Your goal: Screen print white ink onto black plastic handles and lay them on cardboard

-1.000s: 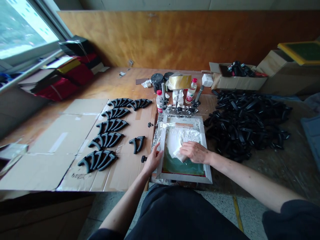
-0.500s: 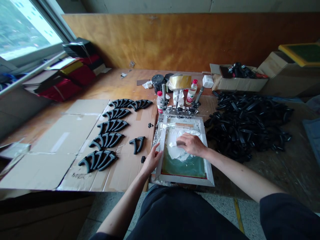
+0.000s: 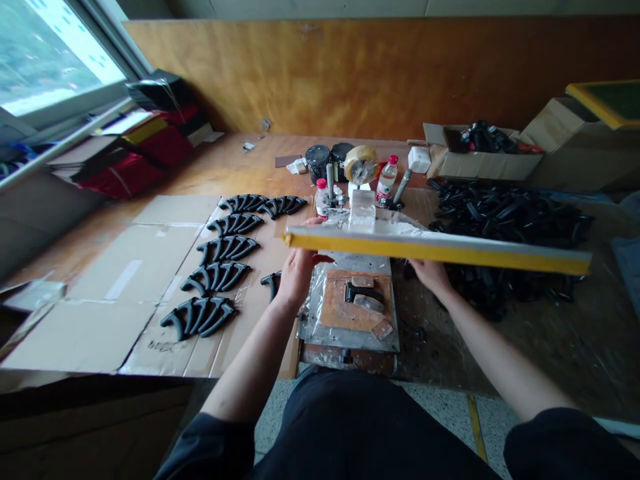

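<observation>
The person's dark trousers [image 3: 370,433] fill the bottom of the frame, with both forearms rising from either side. Just ahead lies a foil-covered board [image 3: 313,333] bearing an orange card [image 3: 345,310], a black part [image 3: 363,291] and small tan scraps.

Above the board, a yellow bar [image 3: 435,248] crosses the frame, held clear of it. Its long axis runs almost side to side, sloping slightly down to the right, with the left end near the cardboard's edge and the right end over the black heap. The left hand [image 3: 300,277] closes around the bar's left end, holding it. The right hand [image 3: 430,275] sits under the bar, right of center, its fingers hidden, so its grip cannot be told.

The bar blocks part of the view to a clamp stand [image 3: 330,200] and the black heap [image 3: 505,227] at right. At left, black curved parts [image 3: 227,249] lie in rows on flattened cardboard [image 3: 155,267]. Farther back stand tins [image 3: 317,163], a tape roll [image 3: 361,165] and bottles [image 3: 387,177], with a box [image 3: 480,165] at upper right and red bags [image 3: 135,157] below the window [image 3: 55,60] at upper left.
</observation>
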`<state>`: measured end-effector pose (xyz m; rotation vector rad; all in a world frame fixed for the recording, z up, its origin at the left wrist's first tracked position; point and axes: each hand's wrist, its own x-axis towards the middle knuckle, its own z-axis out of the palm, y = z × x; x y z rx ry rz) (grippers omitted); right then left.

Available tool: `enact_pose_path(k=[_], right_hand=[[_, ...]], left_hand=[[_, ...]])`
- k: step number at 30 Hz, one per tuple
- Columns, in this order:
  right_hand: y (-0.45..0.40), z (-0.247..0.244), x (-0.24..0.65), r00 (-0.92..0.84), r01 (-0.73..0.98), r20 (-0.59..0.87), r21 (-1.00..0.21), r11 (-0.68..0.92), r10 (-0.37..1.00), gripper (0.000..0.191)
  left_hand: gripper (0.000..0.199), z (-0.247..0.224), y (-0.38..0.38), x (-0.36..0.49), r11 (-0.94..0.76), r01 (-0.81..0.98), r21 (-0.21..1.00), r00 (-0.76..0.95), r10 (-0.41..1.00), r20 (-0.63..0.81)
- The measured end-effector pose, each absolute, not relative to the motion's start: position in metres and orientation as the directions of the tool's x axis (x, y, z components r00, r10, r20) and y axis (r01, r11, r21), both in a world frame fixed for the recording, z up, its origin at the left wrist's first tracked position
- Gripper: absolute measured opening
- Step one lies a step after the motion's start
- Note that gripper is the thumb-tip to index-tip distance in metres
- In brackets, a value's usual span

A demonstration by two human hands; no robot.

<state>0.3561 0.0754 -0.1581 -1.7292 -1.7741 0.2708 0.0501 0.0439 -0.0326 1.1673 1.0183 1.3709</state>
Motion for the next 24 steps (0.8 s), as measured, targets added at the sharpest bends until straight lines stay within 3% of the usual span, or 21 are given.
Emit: enact_pose_path(k=[3,5,8,10,14,16,21,24], right_hand=[[0.046,-0.191,0.306,-0.218,0.859,0.229,-0.416,0.298,0.949,0.022],[0.032,-0.201,0.277,-0.306,0.89,0.146,-0.306,0.337,0.941,0.016],[0.01,-0.197,0.248,-0.211,0.936,0.084,-0.271,0.226,0.974,0.013],[-0.007,-0.188,0.231,-0.194,0.927,0.117,-0.302,0.221,0.974,0.015],[-0.023,-0.171,0.218,-0.431,0.804,0.222,-0.346,0.483,0.875,0.018],[-0.009,-0.169,0.24,-0.438,0.805,0.222,-0.335,0.49,0.871,0.02],[0.055,-0.198,0.343,-0.111,0.953,0.156,-0.264,0.15,0.982,0.02],[0.063,-0.224,0.382,0.006,0.998,-0.019,-0.064,-0.008,1.0,0.031]], left_hand=[[0.048,-0.041,0.048,0.063,-0.158,-0.236,0.959,-0.096,0.986,0.139],[0.049,-0.065,0.033,0.072,-0.062,-0.26,0.964,-0.135,0.99,0.027],[0.058,-0.113,-0.011,0.087,0.416,-0.197,0.888,0.13,0.909,-0.397],[0.06,-0.14,-0.039,0.096,0.6,-0.185,0.778,0.268,0.793,-0.548],[0.053,-0.16,-0.054,0.09,0.587,-0.323,0.742,0.162,0.807,-0.568],[0.05,-0.159,-0.043,0.066,0.533,-0.286,0.796,0.023,0.835,-0.55],[0.053,-0.158,-0.018,-0.013,0.39,-0.055,0.919,-0.276,0.879,-0.389],[0.056,-0.159,-0.024,-0.027,0.401,0.062,0.914,-0.263,0.89,-0.373]])
